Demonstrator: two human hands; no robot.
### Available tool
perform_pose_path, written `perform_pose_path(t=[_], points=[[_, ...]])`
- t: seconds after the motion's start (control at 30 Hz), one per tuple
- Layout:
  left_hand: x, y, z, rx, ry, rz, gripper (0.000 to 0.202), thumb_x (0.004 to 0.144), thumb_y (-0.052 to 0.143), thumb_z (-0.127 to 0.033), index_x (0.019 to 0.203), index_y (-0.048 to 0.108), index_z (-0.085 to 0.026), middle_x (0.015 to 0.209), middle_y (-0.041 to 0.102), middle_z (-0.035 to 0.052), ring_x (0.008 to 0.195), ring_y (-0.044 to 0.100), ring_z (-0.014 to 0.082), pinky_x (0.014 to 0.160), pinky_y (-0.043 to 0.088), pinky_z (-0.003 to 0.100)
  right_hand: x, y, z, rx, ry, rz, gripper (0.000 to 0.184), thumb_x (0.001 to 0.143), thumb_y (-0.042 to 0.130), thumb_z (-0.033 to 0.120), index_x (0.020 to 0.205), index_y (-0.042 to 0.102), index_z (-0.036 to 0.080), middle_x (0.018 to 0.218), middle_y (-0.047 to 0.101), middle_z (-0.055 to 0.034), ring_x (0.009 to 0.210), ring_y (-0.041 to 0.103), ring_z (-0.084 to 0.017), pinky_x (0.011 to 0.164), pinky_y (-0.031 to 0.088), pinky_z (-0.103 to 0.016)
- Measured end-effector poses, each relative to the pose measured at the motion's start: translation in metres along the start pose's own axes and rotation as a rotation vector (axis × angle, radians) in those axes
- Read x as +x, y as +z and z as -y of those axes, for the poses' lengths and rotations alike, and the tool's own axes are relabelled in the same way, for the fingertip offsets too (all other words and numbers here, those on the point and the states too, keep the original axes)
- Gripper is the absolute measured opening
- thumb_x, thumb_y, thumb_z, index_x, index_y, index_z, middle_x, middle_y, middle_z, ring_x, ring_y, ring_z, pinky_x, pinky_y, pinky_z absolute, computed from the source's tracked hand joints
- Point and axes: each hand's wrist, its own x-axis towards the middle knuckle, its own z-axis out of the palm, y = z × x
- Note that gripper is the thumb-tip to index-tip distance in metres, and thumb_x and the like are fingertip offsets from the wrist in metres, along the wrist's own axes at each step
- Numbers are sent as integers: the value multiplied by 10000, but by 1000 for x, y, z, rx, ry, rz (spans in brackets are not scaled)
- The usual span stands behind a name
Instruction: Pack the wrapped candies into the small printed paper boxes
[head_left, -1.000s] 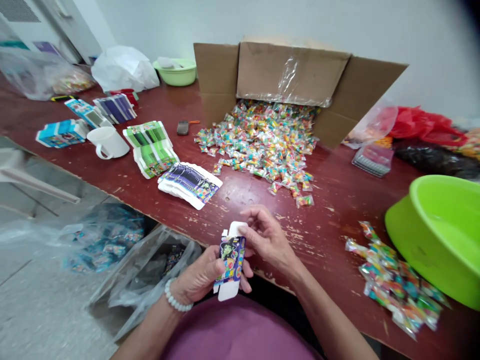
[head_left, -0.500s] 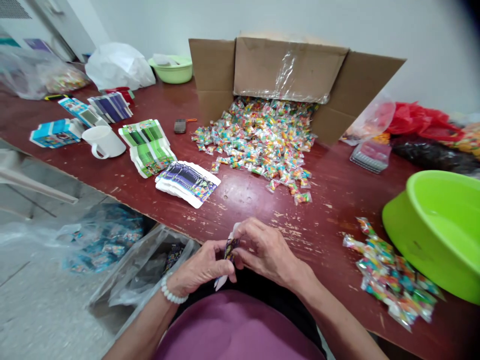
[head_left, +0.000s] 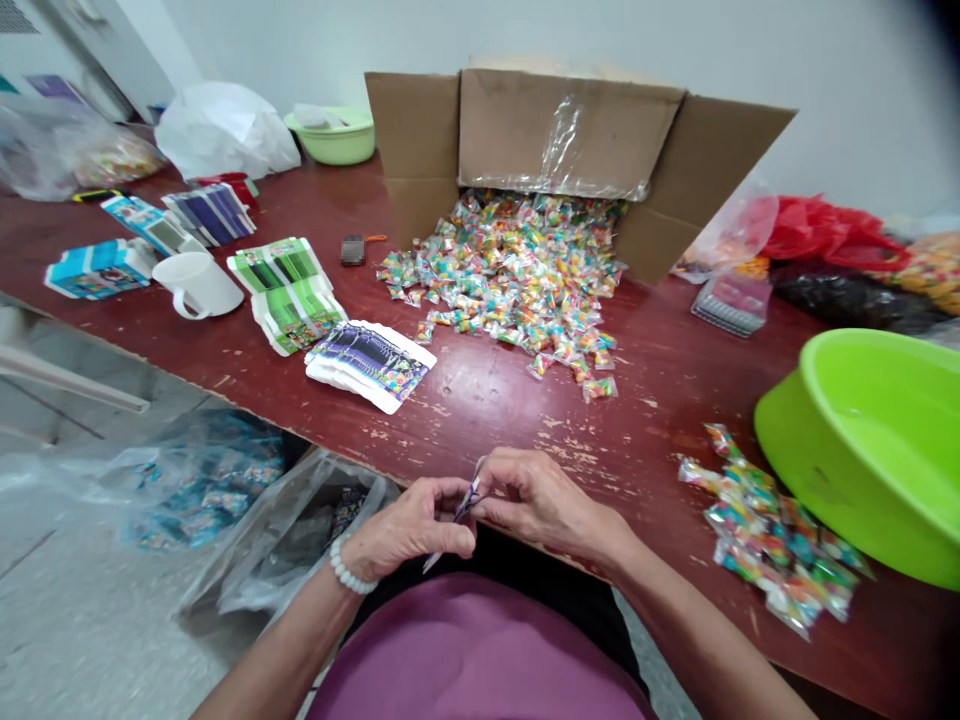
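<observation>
Close to my body at the table's front edge, my left hand [head_left: 405,530] and my right hand [head_left: 540,505] grip a small purple-and-white printed carton [head_left: 467,499] between them. It is seen nearly edge-on, and the fingers hide much of it. A white bead bracelet circles my left wrist. Just beyond the hands lies a stack of flat purple cartons [head_left: 367,360], beside a stack of flat green cartons [head_left: 289,295]. Farther back, wrapped candies [head_left: 517,275] spill out of an open cardboard box [head_left: 562,135].
A white mug [head_left: 202,285] and blue cartons [head_left: 101,268] stand on the left of the red table [head_left: 480,410]. At right are a green basin [head_left: 847,450] and a small candy pile [head_left: 772,540]. Below the left edge sits a plastic-lined box [head_left: 300,530] with dark packets.
The carton between my hands has turned from showing its printed face to nearly edge-on. My right-hand fingers have shifted slightly along it. The whole view has moved a little.
</observation>
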Motion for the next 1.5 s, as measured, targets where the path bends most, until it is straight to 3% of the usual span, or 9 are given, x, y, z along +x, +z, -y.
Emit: perform_pose_path(t=[0.2, 0.4, 0.53, 0.63, 0.8, 0.9, 1.07, 1.37, 1.5], points=[[-1, 6, -7, 14, -41, -14, 313, 679, 810, -305, 895, 663, -133, 745, 623, -1, 645, 575, 116, 627, 470, 243, -5, -5, 4, 109, 25, 171, 69, 901, 609, 230, 842, 604, 194, 685, 575, 56, 600, 490, -87, 559, 357, -194], [8, 20, -2, -170, 30, -282, 339, 763, 759, -409, 912, 654, -124, 737, 642, 22, 546, 585, 114, 559, 515, 270, 3, 27, -6, 164, 138, -480, 222, 793, 700, 268, 995, 640, 197, 811, 632, -7, 608, 548, -116, 572, 442, -237], [13, 24, 5, -170, 69, -396, 340, 790, 738, -436, 865, 646, -118, 736, 665, 36, 617, 627, 142, 587, 514, 259, 10, 41, -16, 534, 336, -417, 273, 818, 669, 457, 819, 611, 190, 600, 603, 16, 480, 537, -135, 471, 439, -253], [10, 23, 3, -70, 164, -436, 296, 825, 718, -379, 977, 657, -134, 926, 708, 58, 851, 665, 169, 761, 533, 266, 9, 36, -18, 424, 288, -481, 286, 816, 688, 434, 706, 610, 182, 621, 624, 1, 550, 566, -135, 542, 458, -253], [2, 27, 0, -105, 262, -581, 598, 788, 759, -299, 1295, 448, -234, 902, 713, 9, 763, 691, 168, 711, 570, 296, 5, 35, -20, 499, 247, -496, 388, 816, 717, 356, 1141, 553, 220, 824, 697, 2, 719, 640, -159, 661, 504, -270], [1, 33, 3, -129, 309, -630, 678, 811, 733, -283, 1384, 370, -268, 952, 713, 12, 771, 692, 158, 714, 574, 286, 4, 46, -20, 699, 198, -548, 431, 814, 730, 330, 1175, 509, 248, 904, 706, 0, 805, 661, -163, 734, 519, -283], [3, 33, 7, -110, 317, -593, 484, 824, 721, -278, 1266, 530, -223, 1077, 692, 49, 874, 669, 156, 769, 562, 264, 1, 54, -20, 747, 177, -622, 159, 830, 723, 346, 919, 698, 216, 839, 708, 1, 753, 625, -141, 721, 491, -261], [-2, 25, 2, -186, 243, -388, 265, 828, 718, -258, 1057, 601, -197, 887, 673, 14, 763, 606, 119, 684, 505, 221, 1, 37, -26, 1015, 329, -417, 235, 655, 871, 334, 794, 749, 189, 824, 726, -12, 702, 625, -132, 723, 491, -280], [-1, 25, 1, -204, 242, -404, 270, 819, 727, -275, 1047, 603, -200, 893, 670, 15, 763, 613, 125, 690, 504, 233, 2, 35, -25, 923, 343, -462, 279, 657, 868, 348, 845, 729, 195, 768, 711, 8, 666, 609, -126, 684, 478, -268]])
